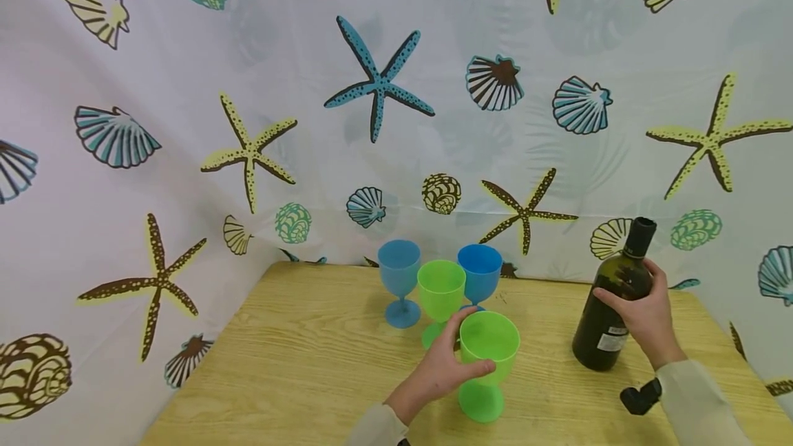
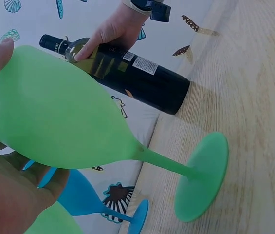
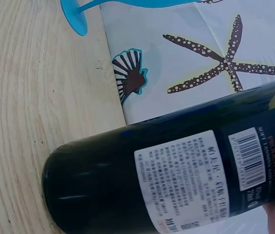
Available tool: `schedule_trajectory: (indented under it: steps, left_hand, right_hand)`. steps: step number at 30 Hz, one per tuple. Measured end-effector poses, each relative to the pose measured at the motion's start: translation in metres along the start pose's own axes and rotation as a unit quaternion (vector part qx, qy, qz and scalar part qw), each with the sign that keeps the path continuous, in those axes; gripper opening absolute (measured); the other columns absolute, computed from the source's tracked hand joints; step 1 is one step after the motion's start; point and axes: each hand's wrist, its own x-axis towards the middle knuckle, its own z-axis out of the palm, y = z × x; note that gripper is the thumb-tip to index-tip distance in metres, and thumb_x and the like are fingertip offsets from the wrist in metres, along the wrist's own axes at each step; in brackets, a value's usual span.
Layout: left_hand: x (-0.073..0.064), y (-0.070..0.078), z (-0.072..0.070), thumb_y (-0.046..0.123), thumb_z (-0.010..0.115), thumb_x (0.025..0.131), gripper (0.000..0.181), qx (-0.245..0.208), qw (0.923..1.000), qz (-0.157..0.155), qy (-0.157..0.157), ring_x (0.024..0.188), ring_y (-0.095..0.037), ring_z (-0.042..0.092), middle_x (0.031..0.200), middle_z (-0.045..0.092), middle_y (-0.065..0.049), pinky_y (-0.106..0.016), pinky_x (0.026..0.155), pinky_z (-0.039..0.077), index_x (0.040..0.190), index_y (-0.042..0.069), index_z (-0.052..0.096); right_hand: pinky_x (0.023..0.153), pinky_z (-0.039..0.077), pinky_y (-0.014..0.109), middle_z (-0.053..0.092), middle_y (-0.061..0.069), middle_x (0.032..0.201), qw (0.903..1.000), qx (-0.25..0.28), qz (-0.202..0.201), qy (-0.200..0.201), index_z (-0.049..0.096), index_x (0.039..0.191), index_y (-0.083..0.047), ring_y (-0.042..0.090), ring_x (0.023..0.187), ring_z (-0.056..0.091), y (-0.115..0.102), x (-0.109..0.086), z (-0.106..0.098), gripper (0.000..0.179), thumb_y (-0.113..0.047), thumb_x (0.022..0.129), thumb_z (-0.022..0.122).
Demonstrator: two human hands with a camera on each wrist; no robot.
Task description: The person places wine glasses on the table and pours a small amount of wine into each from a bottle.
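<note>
In the head view my left hand (image 1: 441, 367) holds a lime green plastic goblet (image 1: 488, 343) by its bowl, thumb on the near side and fingers round the far side. The left wrist view has the goblet's stem and round foot (image 2: 201, 176) low over the wood. Further right, my right hand (image 1: 649, 314) grips a dark wine bottle (image 1: 599, 327) around its upper body, just below the neck. Its base is at the tabletop. A white printed label (image 3: 183, 183) and a barcode fill the right wrist view, where most of that hand is hidden.
Behind the held goblet stand a second green goblet (image 1: 441, 288), a light blue goblet (image 1: 399, 270) and a darker blue goblet (image 1: 480, 270). They are on a wooden table (image 1: 297, 336). A white curtain (image 1: 427, 129) with shells and starfish hangs along the back and sides.
</note>
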Motion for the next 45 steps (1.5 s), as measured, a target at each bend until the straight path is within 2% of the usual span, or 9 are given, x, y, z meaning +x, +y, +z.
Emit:
schedule_trajectory:
  steps: [3, 10, 14, 19, 28, 35, 38, 42, 45]
  left_hand:
    - [0.000, 0.001, 0.001, 0.038, 0.069, 0.086, 0.077, 0.004, 1.0000, -0.002, 0.000, 0.125, -0.021, 0.043, 0.142, 0.038, -0.003, -0.044, 0.099, 0.038, 0.148, 0.025, 0.025]
    - [-0.001, 0.000, 0.002, 0.036, 0.069, 0.086, 0.076, 0.005, 1.0000, 0.003, 0.000, 0.124, -0.020, 0.044, 0.141, 0.039, -0.002, -0.044, 0.099, 0.038, 0.147, 0.026, 0.025]
    - [-0.002, -0.001, 0.002, 0.036, 0.069, 0.086, 0.076, 0.003, 1.0000, 0.004, 0.002, 0.123, -0.020, 0.045, 0.139, 0.041, -0.002, -0.043, 0.098, 0.039, 0.147, 0.026, 0.026]
    - [-0.003, -0.001, 0.003, 0.035, 0.070, 0.086, 0.076, 0.002, 1.0000, 0.005, 0.004, 0.122, -0.020, 0.046, 0.138, 0.042, -0.002, -0.042, 0.097, 0.039, 0.147, 0.025, 0.026]
    - [-0.002, -0.003, 0.001, 0.034, 0.070, 0.085, 0.077, 0.007, 0.9999, 0.002, 0.010, 0.121, -0.021, 0.045, 0.137, 0.042, -0.003, -0.045, 0.097, 0.039, 0.147, 0.024, 0.026]
    - [-0.003, -0.003, 0.001, 0.033, 0.071, 0.086, 0.077, 0.004, 0.9999, -0.003, 0.014, 0.120, -0.021, 0.046, 0.136, 0.043, -0.003, -0.045, 0.096, 0.039, 0.147, 0.023, 0.026]
    - [-0.003, -0.001, 0.000, 0.032, 0.070, 0.086, 0.077, 0.004, 0.9999, -0.004, 0.015, 0.121, -0.022, 0.046, 0.137, 0.043, -0.004, -0.045, 0.096, 0.039, 0.147, 0.023, 0.025]
    - [-0.003, -0.001, 0.000, 0.030, 0.070, 0.086, 0.077, 0.001, 0.9998, -0.004, 0.019, 0.121, -0.023, 0.046, 0.136, 0.043, -0.005, -0.046, 0.096, 0.039, 0.148, 0.021, 0.025]
    - [-0.003, -0.002, 0.001, 0.028, 0.069, 0.087, 0.076, -0.001, 0.9997, -0.006, 0.022, 0.120, -0.022, 0.046, 0.136, 0.044, -0.005, -0.045, 0.096, 0.039, 0.148, 0.021, 0.024]
  right_hand:
    - [0.101, 0.027, 0.062, 0.016, 0.023, 0.150, 0.9999, 0.005, -0.002, 0.009, -0.001, 0.151, -0.014, 0.045, 0.131, 0.027, 0.003, -0.001, 0.001, 0.105, -0.030, 0.082, 0.076]
    - [0.102, 0.022, 0.064, -0.004, 0.018, 0.156, 0.9999, -0.006, -0.003, 0.007, -0.014, 0.151, -0.024, 0.047, 0.136, 0.015, 0.006, 0.000, -0.002, 0.113, -0.030, 0.082, 0.076]
    - [0.101, 0.026, 0.063, 0.010, 0.020, 0.154, 1.0000, -0.005, -0.008, 0.002, -0.005, 0.153, -0.020, 0.045, 0.133, 0.024, 0.008, 0.000, -0.002, 0.109, -0.030, 0.081, 0.076]
    - [0.097, 0.034, 0.059, 0.032, 0.022, 0.141, 0.9998, -0.012, -0.011, 0.010, 0.012, 0.150, -0.008, 0.040, 0.121, 0.038, 0.009, 0.000, 0.001, 0.095, -0.030, 0.083, 0.075]
    - [0.096, 0.037, 0.056, 0.038, 0.019, 0.135, 0.9975, -0.029, -0.021, 0.060, 0.022, 0.145, -0.002, 0.035, 0.117, 0.043, 0.008, -0.007, 0.006, 0.087, -0.029, 0.082, 0.075]
    - [0.095, 0.038, 0.054, 0.039, 0.019, 0.134, 0.9974, -0.028, -0.020, 0.063, 0.024, 0.144, -0.002, 0.035, 0.117, 0.044, 0.006, -0.018, 0.011, 0.085, -0.025, 0.081, 0.076]
    - [0.092, 0.042, 0.043, 0.043, 0.013, 0.130, 0.9969, -0.038, -0.027, 0.064, 0.028, 0.142, -0.003, 0.023, 0.111, 0.047, 0.005, -0.023, 0.013, 0.081, -0.023, 0.080, 0.077]
    - [0.081, 0.042, 0.019, 0.046, 0.001, 0.121, 0.9959, -0.044, -0.049, 0.063, 0.033, 0.137, -0.005, 0.002, 0.099, 0.047, 0.002, -0.032, 0.015, 0.075, -0.016, 0.079, 0.078]
    - [0.077, 0.040, 0.012, 0.046, 0.001, 0.120, 0.9955, -0.046, -0.065, 0.050, 0.033, 0.137, -0.004, -0.005, 0.096, 0.045, -0.001, -0.040, 0.015, 0.074, -0.014, 0.079, 0.078]
